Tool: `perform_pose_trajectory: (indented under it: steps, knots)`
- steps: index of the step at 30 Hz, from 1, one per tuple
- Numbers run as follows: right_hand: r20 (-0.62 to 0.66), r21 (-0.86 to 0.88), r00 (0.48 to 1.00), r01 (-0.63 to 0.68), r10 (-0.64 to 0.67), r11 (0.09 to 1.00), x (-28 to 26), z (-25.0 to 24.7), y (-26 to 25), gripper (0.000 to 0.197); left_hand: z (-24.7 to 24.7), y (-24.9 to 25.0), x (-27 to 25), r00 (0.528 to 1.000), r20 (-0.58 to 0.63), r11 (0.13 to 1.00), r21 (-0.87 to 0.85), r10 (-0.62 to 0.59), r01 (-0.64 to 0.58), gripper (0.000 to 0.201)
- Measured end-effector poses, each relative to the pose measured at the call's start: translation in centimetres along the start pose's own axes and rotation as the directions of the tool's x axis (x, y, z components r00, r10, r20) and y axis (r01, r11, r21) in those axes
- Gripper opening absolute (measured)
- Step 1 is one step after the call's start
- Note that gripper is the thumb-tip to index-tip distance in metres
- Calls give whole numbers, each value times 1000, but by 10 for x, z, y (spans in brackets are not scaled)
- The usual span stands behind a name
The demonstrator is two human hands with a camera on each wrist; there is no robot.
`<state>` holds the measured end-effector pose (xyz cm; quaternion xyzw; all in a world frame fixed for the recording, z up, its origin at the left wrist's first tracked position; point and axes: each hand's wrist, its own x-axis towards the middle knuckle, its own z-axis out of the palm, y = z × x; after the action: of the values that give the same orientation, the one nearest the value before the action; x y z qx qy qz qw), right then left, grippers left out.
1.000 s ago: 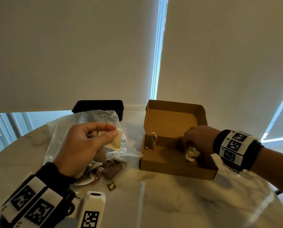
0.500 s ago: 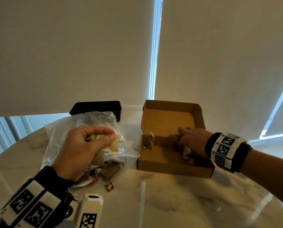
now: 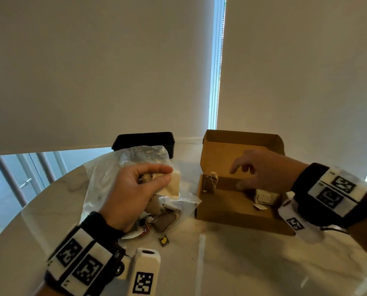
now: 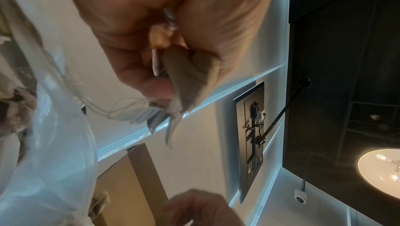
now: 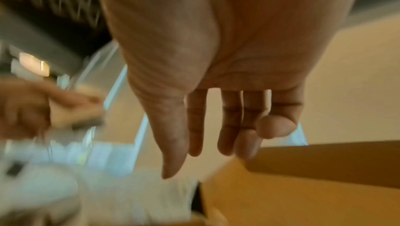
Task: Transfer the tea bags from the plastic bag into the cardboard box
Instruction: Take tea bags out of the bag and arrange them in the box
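The cardboard box (image 3: 227,207) sat on the round marble table (image 3: 242,263) with its lid standing up at the back. Inside it, a brown tea bag (image 3: 210,182) leaned upright in the far left corner, and a pale tea bag (image 3: 264,197) lay flat near the right side, with its little paper tag just in front of it. The right hand (image 3: 263,171) hovered over the open box, above the pale tea bag, with its fingers (image 5: 229,123) loose and spread, holding nothing. Off to the left of those fingers lay the clear plastic bag (image 3: 122,167), crumpled, its mouth turned toward the box. More brown tea bags (image 3: 164,221) and tags spilled out of that mouth. The left hand (image 3: 135,193) was over the plastic bag, its thumb and fingers curled shut around a bunch of tea bags (image 4: 190,75). Their pointed ends stuck out past the fingertips, aimed toward the box, and thin strings (image 4: 121,108) trailed from them back to the plastic bag. A small dark tag (image 3: 163,240) lay on the table near the left wrist. Behind the plastic bag stood a black tray (image 3: 144,139).
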<state>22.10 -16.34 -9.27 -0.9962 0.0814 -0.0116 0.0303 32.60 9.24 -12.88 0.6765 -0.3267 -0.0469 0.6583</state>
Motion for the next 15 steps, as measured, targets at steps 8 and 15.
perform_pose_trajectory:
  steps: [8,15]
  knots:
    - [-230,602,969,214,-89,769,-12,-5,-95,54,-1,13,-5,999,8,998,-59,39,-38,40]
    - [-316,840,949,284,-8,463,-10,12,-101,12,1,16,-5,999,-5,993,-112,31,-32,39]
